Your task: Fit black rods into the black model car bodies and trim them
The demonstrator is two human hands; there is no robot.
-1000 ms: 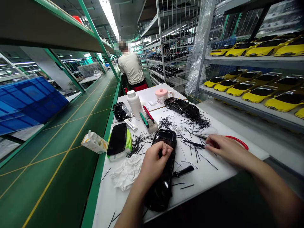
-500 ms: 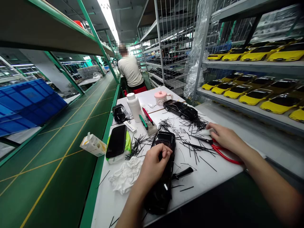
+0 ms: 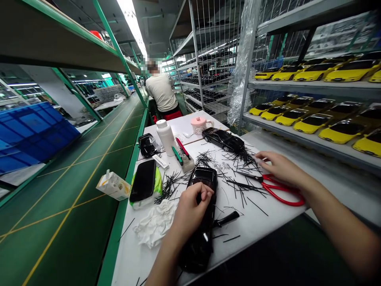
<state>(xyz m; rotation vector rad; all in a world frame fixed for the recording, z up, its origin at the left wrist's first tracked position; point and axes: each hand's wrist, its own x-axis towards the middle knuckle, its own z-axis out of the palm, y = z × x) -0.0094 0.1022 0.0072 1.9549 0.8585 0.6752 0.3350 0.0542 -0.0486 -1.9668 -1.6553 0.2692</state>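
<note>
L hand (image 3: 189, 207) curled over blk car (image 3: 195, 254), can't tell if gripping; R hand (image 3: 282, 169) fingers apart by red scissors (image 3: 264, 184); work looks pt-done, blk strips (image 3: 167, 190) loose on tabletop (image 3: 250, 230).

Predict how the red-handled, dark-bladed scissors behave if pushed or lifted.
The scissors lie flat, so pushing likely slides rather than tips them. Lifted by one red loop handle, they might pivot open. Thin black strips near the blades might drag along.

Tbl (image 3: 250, 224): 2 blk cars (image 3: 200, 242) (image 3: 223, 139), 1 pr scissors (image 3: 262, 179).
</note>
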